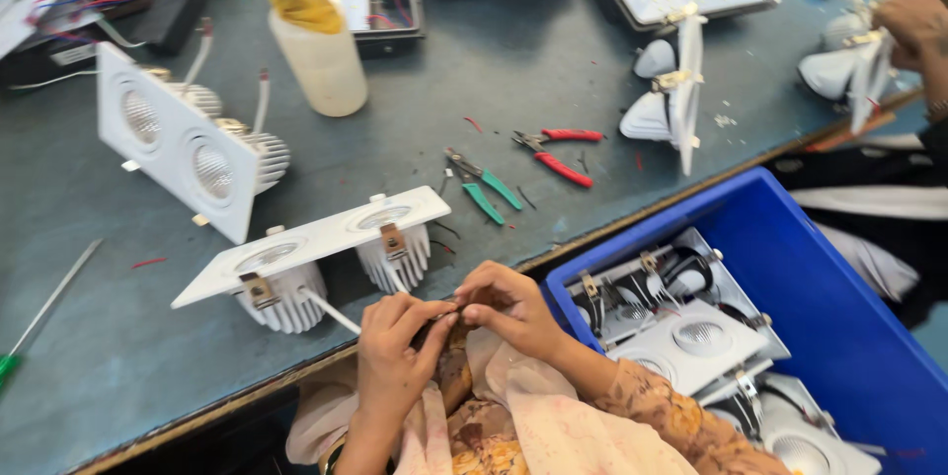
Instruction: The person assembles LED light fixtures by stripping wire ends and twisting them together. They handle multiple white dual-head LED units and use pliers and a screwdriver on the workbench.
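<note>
My left hand [393, 347] and my right hand [507, 305] meet at the table's front edge, fingertips pinched together on a small dark part [449, 325] that is mostly hidden. Just beyond them a white twin downlight fixture [314, 238] rests on its finned heat sinks, with thin white wires trailing toward my hands. A second twin fixture [180, 139] stands tilted at the left.
Green-handled pliers [484, 187] and red-handled pliers [559, 151] lie mid-table. A white bottle [318, 50] with a yellow cloth stands behind. A blue crate [839, 327] of fixtures sits at my right. Another person's hand [913, 26] holds a fixture at the far right. A third fixture [676, 90] stands on edge.
</note>
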